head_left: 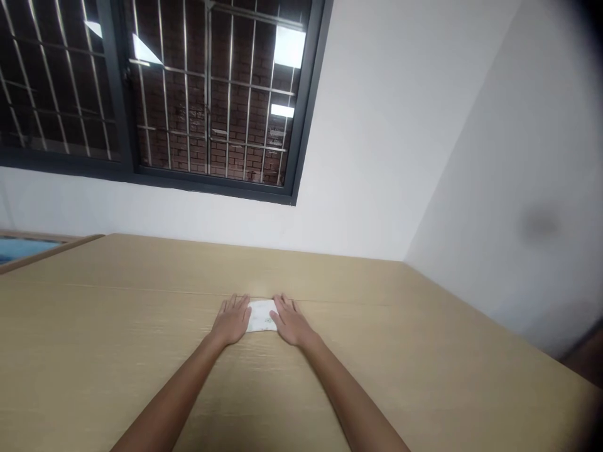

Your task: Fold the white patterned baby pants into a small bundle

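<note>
Folded white cloth (262, 316) lies flat mid-tabletop (117, 351), pinned at both ends. Left hand (232, 320) and right hand (291, 321) press it, fingers spread flat, gripping nothing. Risk: uneven pressure could skew the fold toward the far seam.

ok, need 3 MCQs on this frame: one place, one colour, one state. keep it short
1. Where does the folded cloth lie?
A. between the two hands on the table
B. on the window sill
C. at the table's near edge

2. What colour is the cloth?
A. dark blue
B. white with a faint print
C. red

3. How are the left hand and right hand set?
A. clenched in fists
B. lifted off the table
C. flat, palms down, fingers spread

Key: 1 A, the cloth sits between both hands, far out on the table. 2 B, it shows pale with small marks. 3 C, both hands lie flat at its ends.
</note>
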A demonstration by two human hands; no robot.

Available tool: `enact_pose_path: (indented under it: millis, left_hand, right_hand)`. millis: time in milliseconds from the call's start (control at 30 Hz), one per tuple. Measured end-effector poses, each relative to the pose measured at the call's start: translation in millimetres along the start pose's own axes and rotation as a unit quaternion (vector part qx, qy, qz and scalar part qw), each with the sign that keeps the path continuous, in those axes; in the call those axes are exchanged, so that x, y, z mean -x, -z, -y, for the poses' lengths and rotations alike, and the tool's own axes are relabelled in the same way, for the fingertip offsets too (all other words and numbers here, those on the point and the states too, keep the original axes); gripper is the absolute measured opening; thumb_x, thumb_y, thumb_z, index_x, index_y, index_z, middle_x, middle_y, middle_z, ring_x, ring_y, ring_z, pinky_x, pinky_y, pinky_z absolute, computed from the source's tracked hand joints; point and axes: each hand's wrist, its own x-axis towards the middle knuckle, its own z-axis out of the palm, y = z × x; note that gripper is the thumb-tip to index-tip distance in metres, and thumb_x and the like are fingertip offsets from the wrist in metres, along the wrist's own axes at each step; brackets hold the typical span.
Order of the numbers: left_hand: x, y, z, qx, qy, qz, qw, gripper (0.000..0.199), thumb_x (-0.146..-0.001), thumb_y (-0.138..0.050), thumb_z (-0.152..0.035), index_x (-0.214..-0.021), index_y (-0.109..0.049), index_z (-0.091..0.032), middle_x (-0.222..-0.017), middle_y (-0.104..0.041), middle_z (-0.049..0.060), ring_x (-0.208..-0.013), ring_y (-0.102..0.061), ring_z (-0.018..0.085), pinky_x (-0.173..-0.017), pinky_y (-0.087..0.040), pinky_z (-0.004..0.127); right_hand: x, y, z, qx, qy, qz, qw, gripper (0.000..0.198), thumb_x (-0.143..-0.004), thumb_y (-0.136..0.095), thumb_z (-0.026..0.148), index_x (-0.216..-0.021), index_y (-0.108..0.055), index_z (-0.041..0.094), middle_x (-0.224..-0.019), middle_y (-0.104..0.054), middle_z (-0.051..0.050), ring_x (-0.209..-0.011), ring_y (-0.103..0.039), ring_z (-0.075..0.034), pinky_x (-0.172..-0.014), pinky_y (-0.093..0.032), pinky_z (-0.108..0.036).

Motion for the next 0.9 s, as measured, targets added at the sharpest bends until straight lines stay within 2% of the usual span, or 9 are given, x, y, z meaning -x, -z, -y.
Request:
enact_pose_path:
  millis: [133,233,333,400,500,633,700,900]
  left_hand:
    - [-5,-2,2,0.022,0.022,-0.022,0.999,0.061,-0.106,-0.022,-0.042,-0.153,-0.046,-0.013,-0.163,-0.045,0.012,-0.155,-0.032,0.034,-0.126,-0.023,0.051]
    - [-13,2,4,0.038,0.055,-0.062,0.996,0.061,-0.107,-0.014,-0.037,-0.149,-0.049,-0.01,-0.156,-0.053,0.017,-0.149,-0.043,0.03,-0.123,-0.031,0.046]
    - [-20,10,1,0.043,0.067,-0.113,0.99,0.061,-0.107,-0.01,-0.032,-0.152,-0.044,-0.008,-0.158,-0.05,0.019,-0.149,-0.044,0.025,-0.123,-0.031,0.042]
    - [-20,12,-7,0.039,0.041,-0.132,0.99,0.058,-0.107,-0.017,-0.033,-0.153,-0.042,-0.009,-0.16,-0.047,0.018,-0.151,-0.04,0.025,-0.126,-0.028,0.042]
    - [-15,9,-25,0.028,-0.032,-0.121,0.992,0.053,-0.105,-0.033,-0.036,-0.15,-0.047,-0.013,-0.16,-0.048,0.015,-0.151,-0.038,0.027,-0.127,-0.026,0.044]
    - [-4,1,-43,0.02,-0.101,-0.077,0.992,0.046,-0.104,-0.038,-0.035,-0.141,-0.056,-0.016,-0.146,-0.061,0.015,-0.138,-0.052,0.028,-0.119,-0.037,0.045]
    - [2,2,-46,0.018,-0.113,-0.063,0.991,0.042,-0.104,-0.036,-0.034,-0.137,-0.059,-0.018,-0.137,-0.065,0.014,-0.13,-0.057,0.027,-0.114,-0.04,0.044]
    - [28,14,-55,0.01,-0.109,-0.047,0.993,0.038,-0.103,-0.038,-0.032,-0.13,-0.06,-0.017,-0.134,-0.06,0.015,-0.127,-0.053,0.03,-0.109,-0.041,0.045]
  right_hand:
    - [12,8,-22,0.004,-0.049,-0.019,0.999,0.072,-0.107,-0.023,0.056,-0.163,-0.029,0.012,-0.17,-0.027,-0.015,-0.161,-0.012,-0.029,-0.129,-0.008,-0.053]
    - [13,12,-25,-0.024,-0.085,-0.065,0.994,0.072,-0.107,-0.019,0.052,-0.16,-0.032,0.005,-0.169,-0.027,-0.019,-0.16,-0.019,-0.03,-0.129,-0.016,-0.051]
    - [8,11,-12,-0.06,-0.067,-0.159,0.983,0.068,-0.107,-0.022,0.048,-0.158,-0.038,0.006,-0.165,-0.037,-0.019,-0.155,-0.032,-0.029,-0.128,-0.024,-0.048]
    - [4,7,-1,-0.063,-0.024,-0.202,0.977,0.062,-0.106,-0.029,0.045,-0.156,-0.043,0.011,-0.161,-0.045,-0.017,-0.151,-0.039,-0.028,-0.127,-0.028,-0.047]
    - [1,-3,13,-0.036,0.032,-0.18,0.982,0.058,-0.103,-0.04,0.038,-0.156,-0.045,0.015,-0.161,-0.046,-0.015,-0.15,-0.039,-0.029,-0.127,-0.028,-0.048]
    - [4,-15,20,-0.01,0.041,-0.127,0.991,0.059,-0.103,-0.039,0.034,-0.157,-0.042,0.013,-0.163,-0.042,-0.016,-0.151,-0.038,-0.029,-0.126,-0.029,-0.047]
    - [8,-17,22,-0.001,0.037,-0.123,0.992,0.058,-0.104,-0.038,0.035,-0.158,-0.041,0.013,-0.162,-0.044,-0.016,-0.149,-0.04,-0.029,-0.125,-0.03,-0.046]
    - [36,-14,39,0.042,0.012,-0.114,0.992,0.056,-0.105,-0.035,0.035,-0.158,-0.04,0.019,-0.158,-0.048,-0.017,-0.142,-0.045,-0.033,-0.116,-0.036,-0.052]
